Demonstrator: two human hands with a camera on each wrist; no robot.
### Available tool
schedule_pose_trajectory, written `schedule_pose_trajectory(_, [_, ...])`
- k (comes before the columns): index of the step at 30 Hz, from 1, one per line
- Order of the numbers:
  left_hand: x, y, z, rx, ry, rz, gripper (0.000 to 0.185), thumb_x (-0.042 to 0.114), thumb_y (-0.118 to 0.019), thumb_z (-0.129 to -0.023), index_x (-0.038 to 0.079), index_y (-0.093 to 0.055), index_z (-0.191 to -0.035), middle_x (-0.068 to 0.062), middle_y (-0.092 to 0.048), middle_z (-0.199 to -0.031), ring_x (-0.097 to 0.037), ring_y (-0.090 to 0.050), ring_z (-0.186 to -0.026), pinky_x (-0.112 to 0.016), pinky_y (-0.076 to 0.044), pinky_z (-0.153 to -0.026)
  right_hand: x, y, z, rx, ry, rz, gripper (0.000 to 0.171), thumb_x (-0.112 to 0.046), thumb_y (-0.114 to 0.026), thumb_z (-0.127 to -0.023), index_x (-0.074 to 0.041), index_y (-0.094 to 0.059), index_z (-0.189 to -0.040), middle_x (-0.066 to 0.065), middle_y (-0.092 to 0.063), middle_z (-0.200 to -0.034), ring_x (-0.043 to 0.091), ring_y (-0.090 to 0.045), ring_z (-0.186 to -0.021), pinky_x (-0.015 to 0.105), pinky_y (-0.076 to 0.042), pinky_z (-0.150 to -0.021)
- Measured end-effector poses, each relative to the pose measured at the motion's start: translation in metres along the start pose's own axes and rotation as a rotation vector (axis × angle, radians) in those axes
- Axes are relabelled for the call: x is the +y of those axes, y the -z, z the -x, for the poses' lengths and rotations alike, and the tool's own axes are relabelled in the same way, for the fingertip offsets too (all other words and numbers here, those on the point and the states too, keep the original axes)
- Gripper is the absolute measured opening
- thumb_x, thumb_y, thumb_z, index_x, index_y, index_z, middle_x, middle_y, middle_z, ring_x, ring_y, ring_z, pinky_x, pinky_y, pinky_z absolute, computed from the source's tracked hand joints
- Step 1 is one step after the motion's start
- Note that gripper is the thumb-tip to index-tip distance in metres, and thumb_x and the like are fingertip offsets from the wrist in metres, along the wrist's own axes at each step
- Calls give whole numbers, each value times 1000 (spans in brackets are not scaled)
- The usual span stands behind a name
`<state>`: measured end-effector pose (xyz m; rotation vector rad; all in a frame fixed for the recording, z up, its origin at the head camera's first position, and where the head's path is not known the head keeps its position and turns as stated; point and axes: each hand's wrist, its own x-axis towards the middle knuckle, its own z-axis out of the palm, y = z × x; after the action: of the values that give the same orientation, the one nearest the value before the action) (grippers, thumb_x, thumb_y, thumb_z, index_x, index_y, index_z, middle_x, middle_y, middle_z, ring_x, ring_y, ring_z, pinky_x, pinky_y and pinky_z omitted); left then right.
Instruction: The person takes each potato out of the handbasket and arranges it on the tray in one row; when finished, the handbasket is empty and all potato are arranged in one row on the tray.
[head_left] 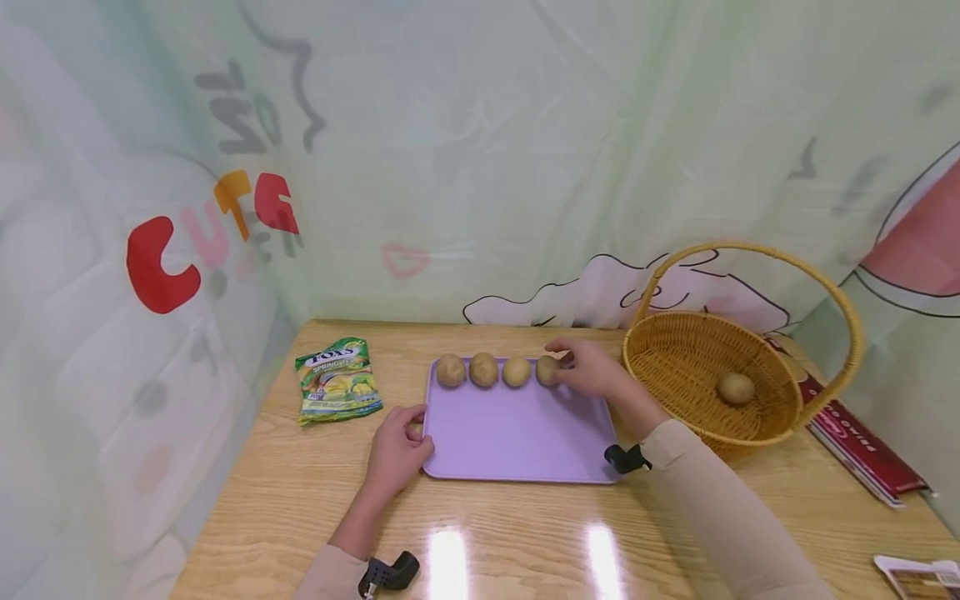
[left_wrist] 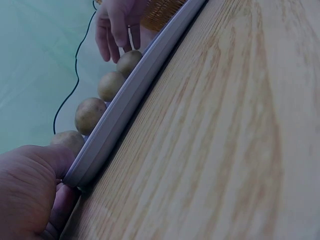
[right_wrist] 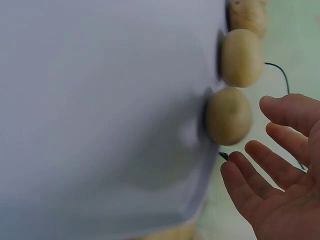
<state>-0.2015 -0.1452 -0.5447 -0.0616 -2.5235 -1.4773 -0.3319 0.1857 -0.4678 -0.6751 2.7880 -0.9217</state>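
Observation:
A shallow purple tray (head_left: 517, 437) lies on the wooden table, with several potatoes (head_left: 483, 369) in a row along its far edge. At the tray's left side, my left hand (head_left: 397, 450) grips the rim between thumb and fingers, which the left wrist view shows close up. My right hand (head_left: 592, 367) is beside the rightmost potato (right_wrist: 229, 116) at the far right corner. In the right wrist view its fingers are spread and a small gap separates them from that potato. Another potato (head_left: 736, 387) sits in the wicker basket (head_left: 667, 346) to the right.
The basket's tall arched handle (head_left: 847, 312) rises close to my right forearm. Left of the tray lies a green candy bag (head_left: 339, 382). Flat red packaging (head_left: 862, 442) lies partly behind the basket, and another packet (head_left: 918, 577) is at the lower right. Printed curtains hang behind the table.

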Motion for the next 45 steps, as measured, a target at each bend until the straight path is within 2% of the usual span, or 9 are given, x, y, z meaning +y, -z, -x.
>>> schedule_pose_trajectory(9, [-1, -1, 1, 4, -14, 15, 50, -3, -69, -71, 0, -65, -121, -4, -60, -100, -10, -57, -70, -23, -52, -60, -16, 35, 15, 75, 44, 35, 43, -9, -67, -86, 0, -58, -127, 22, -59, -125, 41, -58, -109, 51, -50, -88])
schedule_pose_trajectory(21, [0, 1, 3, 6, -4, 8, 49, -3, -70, -72, 0, -65, -121, -5, -61, -100, -10, -57, -70, -23, -51, -60, -13, 70, 43, 111, -49, 18, 41, -12, -65, -91, -2, -57, -130, 18, -57, -128, 39, -53, -116, 51, -47, -93])
schedule_pose_trajectory(27, [0, 1, 3, 7, 1, 6, 49, -3, -70, -72, 0, -65, -121, -4, -61, -100, -11, -57, -70, -23, -51, -61, -4, 85, 57, 138, -52, 81, 42, -14, -67, -90, -6, -56, -130, 15, -58, -126, 37, -53, -115, 53, -46, -92])
schedule_pose_trajectory(32, [1, 1, 3, 1, 0, 3, 49, -2, -70, -72, 0, -65, -121, -5, -61, -101, -11, -58, -70, -23, -52, -61, 11, 99, 68, 152, -86, 135, 43, -19, -67, -90, -8, -57, -131, 18, -54, -132, 40, -50, -117, 58, -43, -92])
schedule_pose_trajectory(37, [0, 2, 3, 4, -5, 2, 49, -2, -71, -73, 0, -65, -121, -5, -61, -101, -11, -58, -70, -23, -52, -61, 28, 109, 76, 146, -145, 175, 50, -24, -69, -89, -3, -54, -132, 23, -50, -136, 45, -44, -123, 62, -37, -97])
schedule_pose_trajectory(45, [0, 1, 3, 1, -6, -3, 50, -2, -71, -72, 0, -65, -122, -4, -61, -101, -10, -58, -70, -23, -52, -61, 56, 119, 93, 128, -229, 230, 58, -26, -69, -89, 6, -51, -132, 31, -50, -131, 51, -44, -119, 65, -36, -95])
